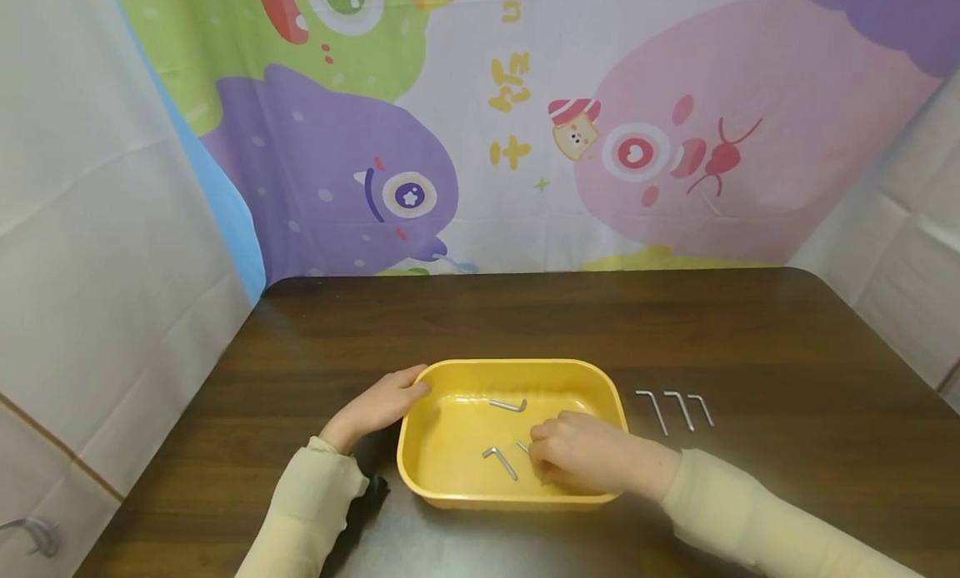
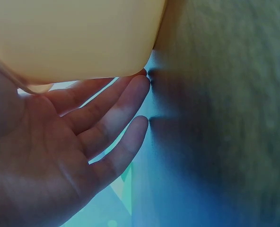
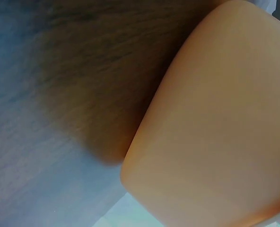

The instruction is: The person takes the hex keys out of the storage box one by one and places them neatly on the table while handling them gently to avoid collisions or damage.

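Note:
A yellow plastic basin (image 1: 517, 502) stands on the table. My left hand (image 1: 381, 405) holds its left rim, thumb over the edge; the left wrist view shows the other fingers (image 2: 114, 116) outside, below the basin wall (image 2: 78, 38). My right hand (image 1: 577, 451) reaches into the basin's right half with curled fingers, at a hex key (image 1: 522, 447) whose end shows beside the fingertips; the rest is hidden. Two more hex keys lie on the basin floor, one at the back (image 1: 510, 406), one nearer the front (image 1: 502, 462). The right wrist view shows mainly the basin's outer wall (image 3: 206, 123).
Right of the basin, three hex keys lie in a row on the dark wooden table (image 1: 465, 311): a left one (image 1: 657, 413), a middle one (image 1: 682, 409) and a small right one (image 1: 702, 409). A cartoon-printed curtain (image 1: 510, 220) hangs behind the table.

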The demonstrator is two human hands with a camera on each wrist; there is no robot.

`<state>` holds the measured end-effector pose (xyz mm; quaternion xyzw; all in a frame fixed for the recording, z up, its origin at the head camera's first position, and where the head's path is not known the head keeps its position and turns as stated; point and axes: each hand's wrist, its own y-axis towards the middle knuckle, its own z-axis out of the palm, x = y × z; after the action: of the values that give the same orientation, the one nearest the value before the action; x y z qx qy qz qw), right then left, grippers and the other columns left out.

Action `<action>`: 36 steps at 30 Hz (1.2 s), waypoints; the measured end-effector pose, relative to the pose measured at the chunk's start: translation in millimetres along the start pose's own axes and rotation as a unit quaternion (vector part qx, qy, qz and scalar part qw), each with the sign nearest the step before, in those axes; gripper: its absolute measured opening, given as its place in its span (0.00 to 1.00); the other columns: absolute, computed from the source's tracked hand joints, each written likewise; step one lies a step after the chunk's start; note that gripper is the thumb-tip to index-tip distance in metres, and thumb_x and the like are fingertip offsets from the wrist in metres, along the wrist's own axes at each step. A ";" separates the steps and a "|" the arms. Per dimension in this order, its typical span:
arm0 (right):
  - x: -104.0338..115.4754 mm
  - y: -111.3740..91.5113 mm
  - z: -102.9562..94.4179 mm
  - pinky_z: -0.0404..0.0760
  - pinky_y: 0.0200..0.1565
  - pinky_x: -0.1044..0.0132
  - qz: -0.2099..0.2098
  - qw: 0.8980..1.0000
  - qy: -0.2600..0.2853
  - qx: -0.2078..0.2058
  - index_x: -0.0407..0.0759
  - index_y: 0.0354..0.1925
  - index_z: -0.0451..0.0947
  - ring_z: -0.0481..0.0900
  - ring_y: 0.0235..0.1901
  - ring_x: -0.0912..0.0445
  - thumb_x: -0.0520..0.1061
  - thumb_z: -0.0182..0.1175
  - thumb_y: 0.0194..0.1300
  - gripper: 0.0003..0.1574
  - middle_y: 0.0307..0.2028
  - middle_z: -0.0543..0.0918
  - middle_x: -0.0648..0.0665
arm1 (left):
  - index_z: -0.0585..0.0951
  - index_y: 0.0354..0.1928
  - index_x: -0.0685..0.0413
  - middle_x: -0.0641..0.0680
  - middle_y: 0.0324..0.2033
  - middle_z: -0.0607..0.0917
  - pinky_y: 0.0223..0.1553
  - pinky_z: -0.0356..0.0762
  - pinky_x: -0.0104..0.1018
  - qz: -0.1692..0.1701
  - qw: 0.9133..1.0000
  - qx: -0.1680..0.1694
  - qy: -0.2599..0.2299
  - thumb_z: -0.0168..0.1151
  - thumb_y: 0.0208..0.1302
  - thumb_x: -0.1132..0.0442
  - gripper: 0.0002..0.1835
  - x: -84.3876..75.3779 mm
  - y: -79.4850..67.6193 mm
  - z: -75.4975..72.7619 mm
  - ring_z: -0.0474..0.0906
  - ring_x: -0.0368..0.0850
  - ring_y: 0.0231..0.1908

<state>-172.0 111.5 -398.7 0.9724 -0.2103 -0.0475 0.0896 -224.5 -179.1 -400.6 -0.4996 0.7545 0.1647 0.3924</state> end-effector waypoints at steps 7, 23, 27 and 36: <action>1.0 -1.5 0.7 0.69 0.31 0.68 0.041 0.999 0.004 -0.021 0.52 0.24 0.70 0.68 0.24 0.64 0.45 0.61 0.53 0.08 0.26 0.68 0.57 | 0.73 0.47 0.53 0.52 0.33 0.79 0.40 0.70 0.37 0.000 1.000 -0.001 -0.002 0.40 0.67 0.59 0.14 0.3 0.2 0.4 0.73 0.43 0.32; -0.2 -4.8 3.8 0.68 0.31 0.69 0.120 0.987 0.003 -0.108 0.48 0.28 0.66 0.66 0.24 0.62 0.37 0.57 0.55 0.09 0.26 0.71 0.56 | 0.73 0.50 0.53 0.52 0.34 0.79 0.41 0.70 0.38 -0.001 1.000 0.003 -0.004 0.40 0.68 0.59 0.15 0.2 -0.3 0.6 0.74 0.43 0.33; -0.7 -5.3 -0.5 0.68 0.29 0.70 0.148 0.984 0.033 -0.099 0.48 0.27 0.67 0.65 0.21 0.62 0.37 0.56 0.57 0.08 0.23 0.71 0.57 | 0.73 0.51 0.53 0.52 0.36 0.79 0.41 0.70 0.37 -0.002 1.000 0.004 -0.008 0.40 0.68 0.59 0.15 0.7 0.4 1.3 0.74 0.43 0.33; -5.8 -10.1 -7.0 0.69 0.27 0.68 0.160 0.982 0.023 -0.102 0.49 0.28 0.70 0.68 0.20 0.62 0.39 0.59 0.56 0.07 0.21 0.73 0.58 | 0.72 0.52 0.55 0.52 0.39 0.80 0.44 0.69 0.38 -0.005 1.000 -0.005 0.007 0.41 0.67 0.59 0.17 1.6 1.8 1.0 0.74 0.42 0.36</action>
<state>-172.3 124.0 -393.5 0.9126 -0.3555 -0.0311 0.1995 -226.0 -178.7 -402.7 -0.5064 0.7539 0.1634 0.3854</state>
